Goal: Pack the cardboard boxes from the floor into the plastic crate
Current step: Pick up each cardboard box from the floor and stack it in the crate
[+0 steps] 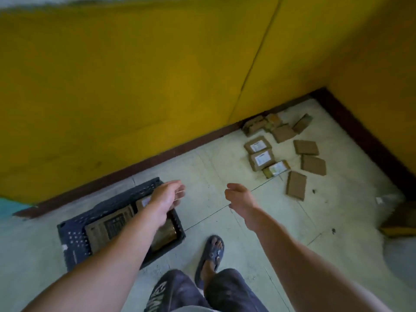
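Observation:
A dark plastic crate (74, 235) sits on the floor at the lower left, with a few flat cardboard boxes (108, 226) lying inside it. My left hand (167, 197) hovers over the crate's far right corner, fingers loose and holding nothing. My right hand (239, 197) is out over bare floor to the right of the crate, also holding nothing. Several small brown cardboard boxes (262, 159) lie scattered in the room's far right corner, some with white labels, well beyond both hands.
Yellow walls (135, 86) with a dark skirting board bound the floor at the back and right. My sandalled foot (212, 251) stands just right of the crate. A brown object (400, 219) lies at the right edge. The picture is blurred.

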The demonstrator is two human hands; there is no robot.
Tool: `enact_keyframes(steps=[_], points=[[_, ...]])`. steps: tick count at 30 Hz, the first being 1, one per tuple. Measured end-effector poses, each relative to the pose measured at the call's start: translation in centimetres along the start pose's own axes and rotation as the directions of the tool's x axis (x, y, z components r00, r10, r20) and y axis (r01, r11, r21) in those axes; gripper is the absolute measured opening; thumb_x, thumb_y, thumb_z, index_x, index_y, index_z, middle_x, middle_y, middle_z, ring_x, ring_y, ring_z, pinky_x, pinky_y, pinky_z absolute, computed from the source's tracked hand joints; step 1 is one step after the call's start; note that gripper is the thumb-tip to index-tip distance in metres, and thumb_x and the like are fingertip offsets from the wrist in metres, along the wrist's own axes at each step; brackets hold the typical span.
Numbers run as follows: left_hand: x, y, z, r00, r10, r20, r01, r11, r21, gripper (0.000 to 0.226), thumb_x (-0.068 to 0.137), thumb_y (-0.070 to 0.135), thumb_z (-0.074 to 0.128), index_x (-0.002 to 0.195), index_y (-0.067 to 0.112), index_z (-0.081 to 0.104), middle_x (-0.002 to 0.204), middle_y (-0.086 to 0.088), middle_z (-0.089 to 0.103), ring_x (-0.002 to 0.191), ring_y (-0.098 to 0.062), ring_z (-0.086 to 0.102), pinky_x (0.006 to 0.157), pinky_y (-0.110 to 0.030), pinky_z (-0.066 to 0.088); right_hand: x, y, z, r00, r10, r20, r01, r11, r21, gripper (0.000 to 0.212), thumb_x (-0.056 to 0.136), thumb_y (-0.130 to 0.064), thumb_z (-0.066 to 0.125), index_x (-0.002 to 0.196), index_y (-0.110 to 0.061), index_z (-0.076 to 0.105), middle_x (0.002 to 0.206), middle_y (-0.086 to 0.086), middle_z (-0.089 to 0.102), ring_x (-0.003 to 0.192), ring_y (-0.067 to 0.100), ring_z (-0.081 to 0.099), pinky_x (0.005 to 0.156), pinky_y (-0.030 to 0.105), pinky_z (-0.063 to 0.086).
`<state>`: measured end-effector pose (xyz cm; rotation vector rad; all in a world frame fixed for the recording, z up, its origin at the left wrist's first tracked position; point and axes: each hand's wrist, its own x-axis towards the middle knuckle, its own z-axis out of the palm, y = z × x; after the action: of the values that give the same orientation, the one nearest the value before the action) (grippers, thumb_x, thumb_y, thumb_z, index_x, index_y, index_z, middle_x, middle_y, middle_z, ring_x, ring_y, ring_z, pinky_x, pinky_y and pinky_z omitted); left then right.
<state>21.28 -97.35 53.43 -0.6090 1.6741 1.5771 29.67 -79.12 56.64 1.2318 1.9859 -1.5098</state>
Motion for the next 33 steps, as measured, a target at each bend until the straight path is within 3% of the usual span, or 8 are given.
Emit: enact_keyframes(steps=[3, 7, 11, 20, 26, 33], points=[[-2.1, 2.6, 5.1, 0.991, 0.081, 0.106, -0.092, 0.991, 0.097, 0.021, 0.098, 0.025, 0.051, 0.11, 0.016, 0.064, 0.105, 0.001, 0.07, 0.095, -0.014, 0.066, 0.075, -0.027, 0.049, -1.4, 0.0, -5.0, 0.993, -0.055, -0.101, 0.059, 0.997, 0.042, 0.039, 0.092, -0.021, 0.054, 0.13, -0.021, 0.055, 0.125, 0.003, 0.06, 0.112, 0.024, 0.058, 0.101, 0.039, 0.047], [-4.2, 4.1, 12.4, 0.975, 0.122, 0.186, -0.16, 0.966, 0.204, 0.021, 0.098, 0.026, 0.051, 0.109, 0.015, 0.065, 0.108, -0.003, 0.069, 0.101, -0.017, 0.065, 0.08, -0.03, 0.05, -2.2, 1.2, -11.8, 0.985, -0.076, -0.152, 0.098, 0.985, 0.142, 0.039, 0.094, -0.018, 0.053, 0.133, -0.018, 0.053, 0.123, 0.0, 0.059, 0.094, 0.014, 0.059, 0.079, 0.024, 0.05], [-4.5, 4.3, 21.2, 0.964, 0.129, 0.231, -0.19, 0.945, 0.267, 0.022, 0.098, 0.024, 0.051, 0.113, 0.013, 0.063, 0.11, -0.003, 0.068, 0.099, -0.016, 0.064, 0.08, -0.03, 0.049, -0.7, 3.3, -19.8, 0.976, -0.075, -0.205, 0.116, 0.974, 0.193, 0.04, 0.093, -0.018, 0.054, 0.133, -0.016, 0.053, 0.128, 0.002, 0.06, 0.111, 0.018, 0.058, 0.1, 0.034, 0.047], [-3.7, 4.7, 40.7, 0.957, 0.081, 0.28, -0.182, 0.915, 0.359, 0.021, 0.099, 0.026, 0.049, 0.113, 0.017, 0.062, 0.108, -0.002, 0.068, 0.101, -0.017, 0.064, 0.085, -0.032, 0.051, 6.0, 7.7, -37.4, 0.982, -0.025, -0.189, 0.074, 0.964, 0.255, 0.04, 0.091, -0.023, 0.054, 0.131, -0.02, 0.055, 0.126, -0.001, 0.061, 0.114, 0.017, 0.058, 0.103, 0.038, 0.046], [-1.2, 6.1, 46.6, 0.97, 0.06, 0.236, -0.14, 0.93, 0.339, 0.017, 0.099, 0.023, 0.049, 0.111, 0.02, 0.06, 0.106, -0.001, 0.069, 0.096, -0.015, 0.064, 0.076, -0.027, 0.048, 12.3, 6.4, -42.6, 0.994, 0.013, -0.106, 0.013, 0.971, 0.24, 0.044, 0.087, -0.027, 0.055, 0.131, -0.02, 0.055, 0.125, -0.001, 0.063, 0.113, 0.018, 0.059, 0.102, 0.041, 0.047], [8.1, 9.6, 52.0, 0.992, -0.053, 0.115, 0.005, 0.922, 0.387, 0.021, 0.097, 0.03, 0.049, 0.099, 0.019, 0.067, 0.101, -0.004, 0.071, 0.104, -0.024, 0.063, 0.1, -0.044, 0.048, 22.5, 2.6, -47.1, 0.995, 0.084, -0.048, -0.072, 0.976, 0.208, 0.038, 0.09, -0.027, 0.058, 0.127, -0.022, 0.056, 0.117, -0.001, 0.063, 0.106, 0.017, 0.06, 0.096, 0.037, 0.05]])
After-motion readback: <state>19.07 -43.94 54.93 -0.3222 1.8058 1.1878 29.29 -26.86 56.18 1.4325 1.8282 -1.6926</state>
